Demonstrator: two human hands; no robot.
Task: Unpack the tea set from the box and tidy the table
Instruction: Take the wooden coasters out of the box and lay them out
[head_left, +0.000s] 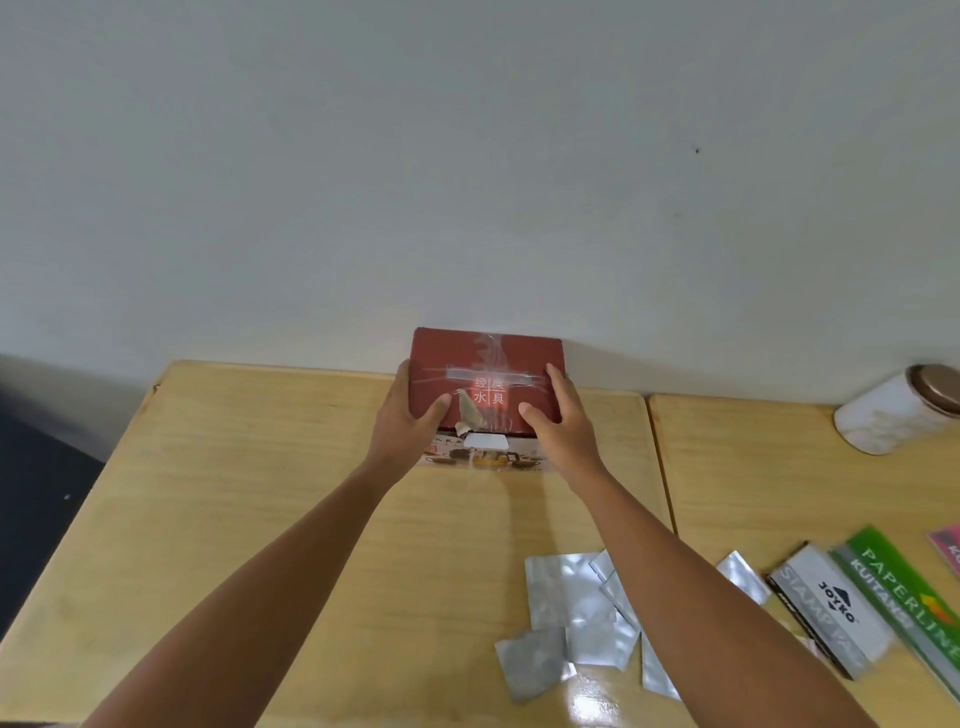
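A red box (485, 379) sits at the far edge of the wooden table (249, 499), against the white wall (467, 156), at about 12 o'clock from the person. Clear tape runs across its lid and a strip of brown tape is peeling at the front edge; the front face shows a picture of tea ware. Both bare arms reach forward to it. The left hand (408, 415) clasps the box's left side, thumb on the lid and fingers round the far edge. The right hand (561, 415) clasps the right side the same way, thumb lying on the lid. The box is closed. At about 4 o'clock from the box, near the right forearm, lies a scatter of silver foil packets (566, 623). Farther right, at 4 to 5 o'clock, lie a grey stamp-pad pack (831, 613) and a green ruler pack (904, 592) side by side. At 3 o'clock a white jar (893, 410) with a brown lid lies tipped
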